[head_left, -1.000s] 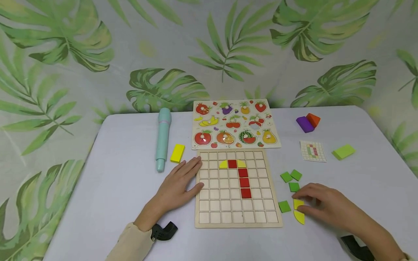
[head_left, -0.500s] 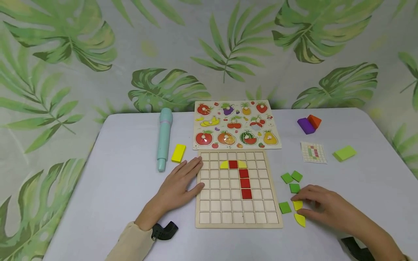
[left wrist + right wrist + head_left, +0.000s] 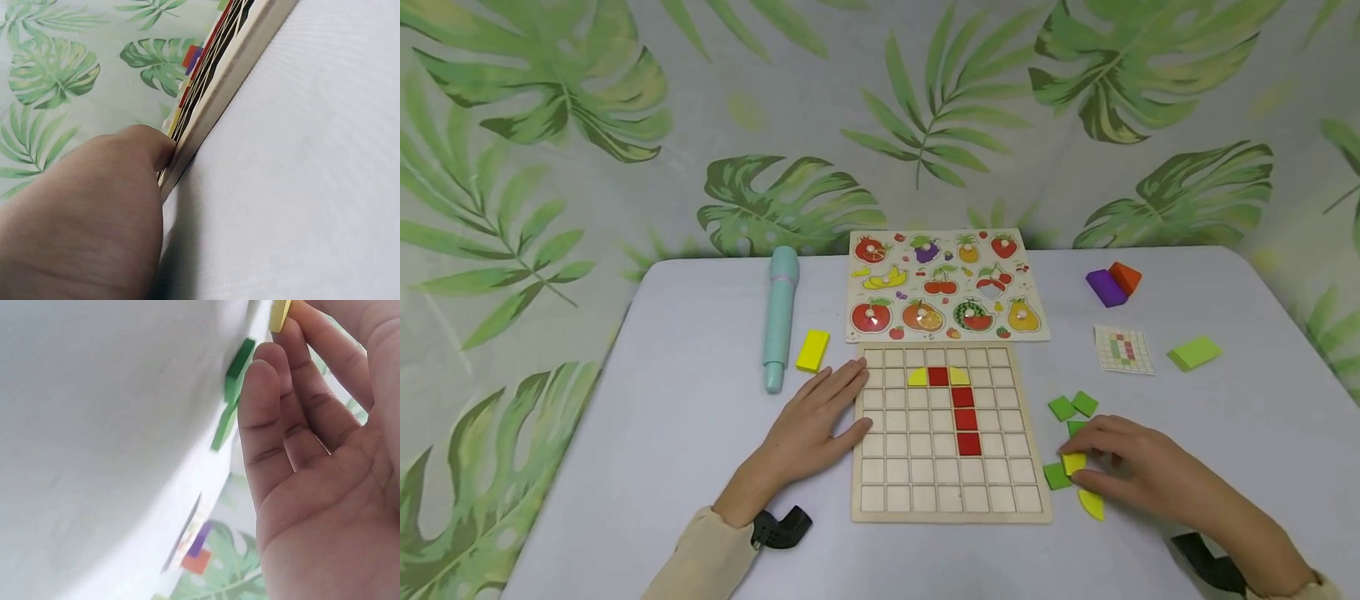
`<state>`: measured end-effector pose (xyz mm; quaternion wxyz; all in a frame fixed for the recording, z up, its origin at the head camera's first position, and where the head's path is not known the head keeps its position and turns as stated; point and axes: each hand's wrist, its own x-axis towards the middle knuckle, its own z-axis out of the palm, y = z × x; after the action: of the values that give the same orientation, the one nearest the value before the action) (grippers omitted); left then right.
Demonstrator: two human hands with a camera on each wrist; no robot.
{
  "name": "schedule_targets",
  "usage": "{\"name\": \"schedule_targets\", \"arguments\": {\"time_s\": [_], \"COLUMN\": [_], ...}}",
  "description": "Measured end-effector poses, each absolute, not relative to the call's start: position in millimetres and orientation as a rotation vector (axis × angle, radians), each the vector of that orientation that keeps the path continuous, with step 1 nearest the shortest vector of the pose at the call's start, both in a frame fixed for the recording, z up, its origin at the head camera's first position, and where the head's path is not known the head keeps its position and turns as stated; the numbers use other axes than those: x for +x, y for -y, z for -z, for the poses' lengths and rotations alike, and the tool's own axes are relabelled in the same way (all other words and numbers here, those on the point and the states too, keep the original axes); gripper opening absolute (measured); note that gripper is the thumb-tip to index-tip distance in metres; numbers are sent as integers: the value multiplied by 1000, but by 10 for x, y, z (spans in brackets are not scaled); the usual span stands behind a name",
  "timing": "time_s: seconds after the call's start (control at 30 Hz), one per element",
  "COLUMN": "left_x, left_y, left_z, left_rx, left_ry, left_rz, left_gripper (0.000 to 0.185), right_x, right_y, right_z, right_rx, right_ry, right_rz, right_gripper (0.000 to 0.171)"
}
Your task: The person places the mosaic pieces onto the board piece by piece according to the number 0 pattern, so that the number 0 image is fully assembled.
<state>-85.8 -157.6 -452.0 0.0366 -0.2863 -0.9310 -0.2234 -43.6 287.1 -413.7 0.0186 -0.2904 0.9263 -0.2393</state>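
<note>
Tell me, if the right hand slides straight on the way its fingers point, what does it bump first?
Probably the grid board. The right hand, pinching a yellow tile, points left toward the board's right edge; a green tile lies close to that line.

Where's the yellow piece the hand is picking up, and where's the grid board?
yellow piece (image 3: pixel 1073 463), head view, its top face.
grid board (image 3: pixel 917 475), head view, an empty square.

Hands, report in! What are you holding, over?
Left hand flat, steadying the grid board. Right hand pinching a yellow tile, lifted beside the board. Green tiles close by, nothing blocking. Over.
</note>
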Motion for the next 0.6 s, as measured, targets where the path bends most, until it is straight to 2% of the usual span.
{"name": "schedule_targets", "arguments": {"time_s": [0.6], "left_x": [-860], "left_y": [1570], "left_z": [4484], "left_rx": [-880], "left_ry": [2893], "left_rz": [679], "left_gripper": [69], "right_x": [-609], "right_y": [-2281], "right_z": [4014], "right_rx": [-1007], "right_ry": [-2707], "right_rz": [824], "right_gripper": [23]}}
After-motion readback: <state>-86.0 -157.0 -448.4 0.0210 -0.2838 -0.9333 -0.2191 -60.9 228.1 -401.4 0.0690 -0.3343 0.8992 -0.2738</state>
